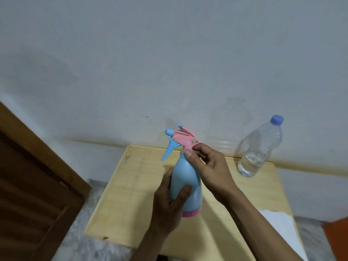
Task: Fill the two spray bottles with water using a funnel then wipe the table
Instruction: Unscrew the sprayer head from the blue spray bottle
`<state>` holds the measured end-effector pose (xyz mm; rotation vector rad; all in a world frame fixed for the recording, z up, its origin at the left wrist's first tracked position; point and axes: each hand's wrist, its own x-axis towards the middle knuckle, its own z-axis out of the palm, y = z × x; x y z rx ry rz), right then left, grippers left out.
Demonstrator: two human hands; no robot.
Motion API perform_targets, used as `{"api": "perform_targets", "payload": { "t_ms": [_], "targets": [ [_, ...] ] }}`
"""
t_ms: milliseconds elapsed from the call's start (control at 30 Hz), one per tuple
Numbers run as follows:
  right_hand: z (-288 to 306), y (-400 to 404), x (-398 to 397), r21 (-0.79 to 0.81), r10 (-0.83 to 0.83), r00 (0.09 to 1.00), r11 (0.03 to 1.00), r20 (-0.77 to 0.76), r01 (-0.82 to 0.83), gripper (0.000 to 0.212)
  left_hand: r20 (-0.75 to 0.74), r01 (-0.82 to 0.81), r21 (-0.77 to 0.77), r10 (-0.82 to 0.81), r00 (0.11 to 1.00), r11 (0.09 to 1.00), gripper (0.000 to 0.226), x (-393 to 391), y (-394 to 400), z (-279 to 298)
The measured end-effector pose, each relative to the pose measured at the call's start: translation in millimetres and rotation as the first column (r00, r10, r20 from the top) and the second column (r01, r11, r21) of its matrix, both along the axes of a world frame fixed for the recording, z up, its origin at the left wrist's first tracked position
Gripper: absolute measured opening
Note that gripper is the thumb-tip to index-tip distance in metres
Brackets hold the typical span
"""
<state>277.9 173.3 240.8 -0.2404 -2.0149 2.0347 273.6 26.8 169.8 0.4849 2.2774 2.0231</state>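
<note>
A light blue spray bottle [185, 178] with a pink base ring and a pink and blue trigger head [181, 139] is held up above a small pale wooden table [131, 194]. My left hand [169, 206] wraps around the bottle's body. My right hand [209, 164] pinches the neck just under the pink head. Behind that head a second pink and blue spray head [185, 129] peeks out; its bottle is hidden. A clear plastic water bottle [260, 147] with a blue cap stands at the table's far right, partly filled. No funnel is in view.
A white cloth or paper [278, 223] lies on the table's right front part. A brown wooden louvred door [28, 185] stands at the left. A white wall runs behind the table. An orange object [337, 232] shows at the right edge. Speckled floor lies around the table.
</note>
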Motion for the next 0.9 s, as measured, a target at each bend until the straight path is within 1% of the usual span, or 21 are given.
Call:
{"api": "perform_targets", "payload": {
  "t_ms": [33,67,100,133,200,267,333,433,533,600,700,800,900],
  "targets": [
    [2,-3,5,-0.041,-0.023,1.000,0.999,-0.008,0.023,0.010,0.010,-0.002,0.003,0.002,1.000,1.000,0.055,5,0,2],
    [4,-6,10,-0.082,-0.061,0.998,0.995,-0.016,0.060,0.018,0.013,-0.001,0.008,0.001,1.000,1.000,0.054,10,1,5],
    [4,-9,13,-0.106,-0.105,0.994,0.989,-0.018,0.102,0.027,0.010,0.004,0.015,-0.004,1.000,1.000,0.051,13,1,8],
    [4,-11,16,-0.110,-0.143,0.990,0.984,-0.014,0.140,0.031,0.006,0.011,0.021,-0.011,1.000,1.000,0.049,16,1,11],
    [7,-15,20,-0.130,-0.186,0.983,0.974,-0.005,0.184,0.025,-0.001,0.026,0.034,-0.026,1.000,0.999,0.046,19,0,16],
    [11,-18,23,-0.148,-0.186,0.983,0.972,-0.004,0.183,0.020,0.000,0.030,0.047,-0.030,1.000,0.998,0.050,19,0,20],
    [14,-21,24,-0.146,-0.186,0.983,0.972,-0.005,0.183,0.019,0.036,0.032,0.084,-0.035,0.999,0.996,0.056,17,-1,21],
    [22,-28,24,-0.154,-0.208,0.978,0.967,-0.033,0.201,0.013,0.069,0.042,0.141,-0.052,0.996,0.989,0.053,11,-3,25],
    [30,-38,23,-0.117,-0.221,0.972,0.970,-0.075,0.211,0.017,0.062,0.055,0.162,-0.066,0.996,0.985,0.049,5,-8,30],
    [34,-46,20,-0.138,-0.225,0.971,0.967,-0.084,0.212,0.016,0.051,0.049,0.174,-0.059,0.997,0.983,0.048,2,-15,34],
    [36,-56,16,-0.185,-0.217,0.975,0.961,-0.045,0.206,0.016,0.047,0.061,0.176,-0.070,0.996,0.982,0.052,1,-24,38],
    [34,-68,14,-0.204,-0.241,0.970,0.951,-0.026,0.231,0.017,0.028,0.068,0.157,-0.074,0.997,0.985,0.054,-3,-35,38],
    [33,-80,12,-0.196,-0.231,0.973,0.955,-0.014,0.224,0.020,-0.005,0.076,0.142,-0.076,0.997,0.987,0.054,-6,-44,37]
  ]
}}
